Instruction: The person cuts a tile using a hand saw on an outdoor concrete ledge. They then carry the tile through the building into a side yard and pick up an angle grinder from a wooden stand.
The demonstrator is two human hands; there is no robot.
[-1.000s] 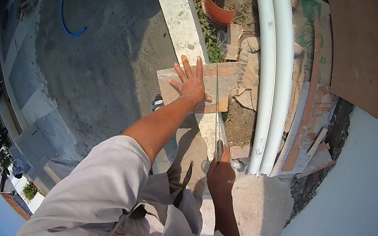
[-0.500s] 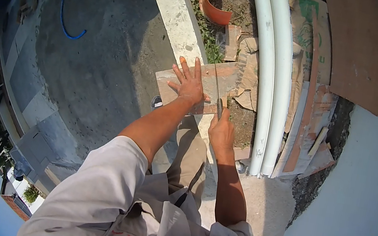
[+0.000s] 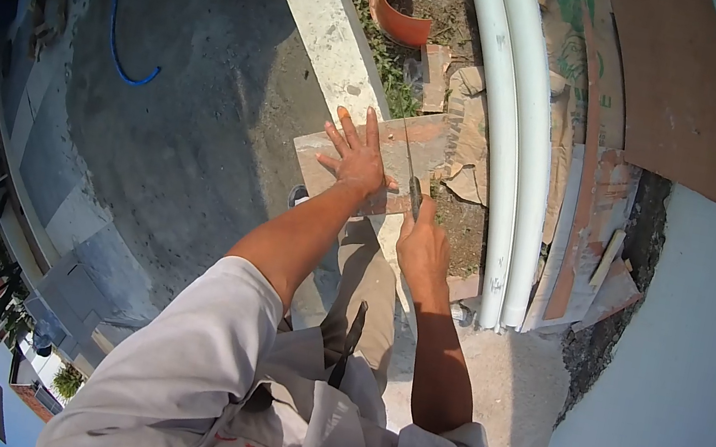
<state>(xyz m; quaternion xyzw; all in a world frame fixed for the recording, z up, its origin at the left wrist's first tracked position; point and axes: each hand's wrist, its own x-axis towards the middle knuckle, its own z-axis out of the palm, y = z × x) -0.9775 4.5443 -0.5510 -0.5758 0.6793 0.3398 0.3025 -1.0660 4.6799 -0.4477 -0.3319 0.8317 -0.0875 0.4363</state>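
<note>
From my remote seat, my left hand [image 3: 359, 162] presses its spread fingers on one board [image 3: 317, 159], laid across one concrete beam [image 3: 322, 21]; my right hand [image 3: 424, 247] grips one thin-bladed tool [image 3: 414, 197], its blade over the board. Beyond: two white pipes [image 3: 502, 124], one curved orange piece [image 3: 395, 21].

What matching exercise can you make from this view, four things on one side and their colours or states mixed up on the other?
Things:
1. Left hand
2. Right hand
3. Hose
4. Pipes

Colours or states:
A. White, side by side
B. Closed around the handle of a thin-bladed tool
C. Palm down, fingers spread, on a flat board
D. Blue, curved

Right pairs: 1-C, 2-B, 3-D, 4-A
</note>
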